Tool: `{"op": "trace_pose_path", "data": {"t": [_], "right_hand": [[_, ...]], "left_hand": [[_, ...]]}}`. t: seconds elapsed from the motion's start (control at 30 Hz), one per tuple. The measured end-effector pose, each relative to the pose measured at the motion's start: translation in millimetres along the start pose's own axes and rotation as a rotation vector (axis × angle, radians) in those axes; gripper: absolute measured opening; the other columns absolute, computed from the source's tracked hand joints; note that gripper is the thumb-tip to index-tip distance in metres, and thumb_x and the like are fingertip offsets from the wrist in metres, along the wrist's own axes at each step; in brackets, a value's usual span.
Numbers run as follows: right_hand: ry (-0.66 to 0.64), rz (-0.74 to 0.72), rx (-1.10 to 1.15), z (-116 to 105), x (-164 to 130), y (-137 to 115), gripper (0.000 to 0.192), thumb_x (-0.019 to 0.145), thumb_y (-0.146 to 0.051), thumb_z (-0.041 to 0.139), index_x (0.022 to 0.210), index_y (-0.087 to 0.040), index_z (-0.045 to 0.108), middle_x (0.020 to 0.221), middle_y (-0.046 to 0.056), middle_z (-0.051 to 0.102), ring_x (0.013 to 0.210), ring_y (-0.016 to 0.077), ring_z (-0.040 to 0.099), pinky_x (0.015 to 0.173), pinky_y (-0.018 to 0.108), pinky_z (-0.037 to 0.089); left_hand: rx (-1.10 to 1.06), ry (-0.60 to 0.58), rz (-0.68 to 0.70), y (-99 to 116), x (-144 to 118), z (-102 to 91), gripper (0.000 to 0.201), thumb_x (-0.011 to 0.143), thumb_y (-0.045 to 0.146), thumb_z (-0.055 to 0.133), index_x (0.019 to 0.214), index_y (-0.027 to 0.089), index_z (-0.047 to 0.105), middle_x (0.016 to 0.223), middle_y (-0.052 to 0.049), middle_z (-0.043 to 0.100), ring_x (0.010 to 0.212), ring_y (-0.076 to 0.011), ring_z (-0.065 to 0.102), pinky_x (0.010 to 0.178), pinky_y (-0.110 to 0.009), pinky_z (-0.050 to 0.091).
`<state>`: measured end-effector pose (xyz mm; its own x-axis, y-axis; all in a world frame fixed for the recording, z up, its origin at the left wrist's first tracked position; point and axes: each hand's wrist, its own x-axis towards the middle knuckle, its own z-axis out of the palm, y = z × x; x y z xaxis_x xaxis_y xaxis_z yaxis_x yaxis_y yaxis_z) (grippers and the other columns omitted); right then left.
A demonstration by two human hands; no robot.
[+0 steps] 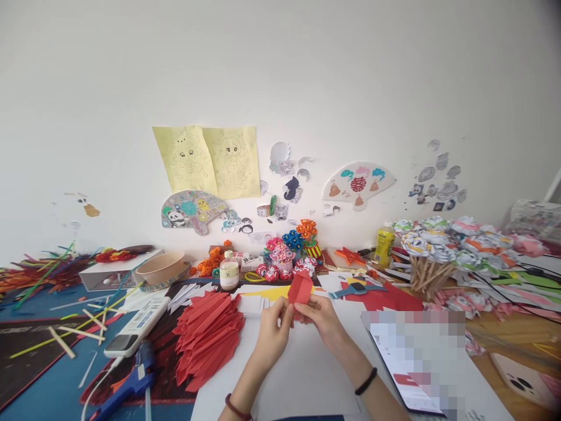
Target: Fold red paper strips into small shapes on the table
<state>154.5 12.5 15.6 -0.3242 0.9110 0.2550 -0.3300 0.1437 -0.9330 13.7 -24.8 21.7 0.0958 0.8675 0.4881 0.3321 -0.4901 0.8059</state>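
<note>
A small piece of folded red paper [301, 286] is held up between both hands above a white sheet [302, 374]. My left hand [277, 318] pinches its lower left side, fingers curled in. On the lower right, my right hand [319, 313] grips the same paper between thumb and fingers. To the left of my hands lies a heap of folded red paper strips [208, 336], stacked in layers. Flat red paper [397, 297] lies to the right, beside a blue watch [357, 288].
A blue glue gun [135, 380] and a white power strip [138, 327] lie at left. A tablet [403, 368], partly blurred out, is at right. Paper flowers on sticks [432, 251] stand behind it. A small bottle [228, 272] and a yellow bottle [384, 245] stand near the wall.
</note>
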Motion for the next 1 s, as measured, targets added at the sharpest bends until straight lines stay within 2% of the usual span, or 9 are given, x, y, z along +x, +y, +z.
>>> {"op": "trace_pose_path", "data": {"t": [0.17, 0.3, 0.5, 0.7, 1.0], "right_hand": [[-0.004, -0.021, -0.014, 0.4, 1.1, 1.6, 0.025, 0.075, -0.036, 0.071, 0.078, -0.012, 0.066, 0.062, 0.001, 0.057, 0.055, 0.0112, 0.048, 0.053, 0.024, 0.036], [0.006, -0.029, -0.038, -0.3, 1.3, 1.1, 0.027, 0.078, -0.039, 0.069, 0.074, -0.012, 0.063, 0.059, 0.000, 0.055, 0.054, 0.0107, 0.047, 0.052, 0.023, 0.034], [-0.050, -0.032, -0.116, 0.6, 0.6, -2.2, 0.030, 0.077, -0.041, 0.068, 0.070, -0.013, 0.062, 0.059, 0.001, 0.057, 0.050, 0.0112, 0.049, 0.049, 0.024, 0.037], [-0.082, -0.019, -0.137, 1.9, 1.3, 0.9, 0.035, 0.076, -0.046, 0.068, 0.067, -0.013, 0.063, 0.055, 0.001, 0.058, 0.048, 0.0124, 0.051, 0.048, 0.025, 0.041], [-0.073, 0.020, -0.172, -2.8, 1.6, 5.1, 0.040, 0.073, -0.052, 0.068, 0.065, -0.013, 0.063, 0.053, 0.003, 0.059, 0.045, 0.0135, 0.053, 0.045, 0.025, 0.039]], "left_hand": [[0.031, 0.014, 0.011, 0.7, -0.6, 1.6, 0.028, 0.094, 0.033, 0.039, 0.072, 0.019, 0.048, 0.063, 0.002, 0.052, 0.057, -0.0116, 0.046, 0.055, -0.023, 0.034], [0.011, -0.008, -0.021, 1.4, 1.8, 2.2, 0.030, 0.094, 0.035, 0.040, 0.071, 0.019, 0.049, 0.061, 0.003, 0.051, 0.055, -0.0116, 0.045, 0.055, -0.023, 0.034], [-0.091, 0.047, -0.060, 3.9, 3.6, -2.0, 0.027, 0.094, 0.036, 0.040, 0.076, 0.019, 0.049, 0.065, 0.002, 0.057, 0.059, -0.0126, 0.052, 0.058, -0.023, 0.038], [0.006, 0.087, -0.030, 5.1, 3.9, -7.7, 0.028, 0.092, 0.036, 0.042, 0.072, 0.018, 0.049, 0.065, 0.001, 0.057, 0.057, -0.0126, 0.050, 0.055, -0.022, 0.035], [-0.015, 0.110, -0.071, 7.1, 2.2, -5.8, 0.031, 0.091, 0.041, 0.043, 0.072, 0.018, 0.052, 0.061, 0.002, 0.055, 0.055, -0.0125, 0.048, 0.053, -0.022, 0.034]]}}
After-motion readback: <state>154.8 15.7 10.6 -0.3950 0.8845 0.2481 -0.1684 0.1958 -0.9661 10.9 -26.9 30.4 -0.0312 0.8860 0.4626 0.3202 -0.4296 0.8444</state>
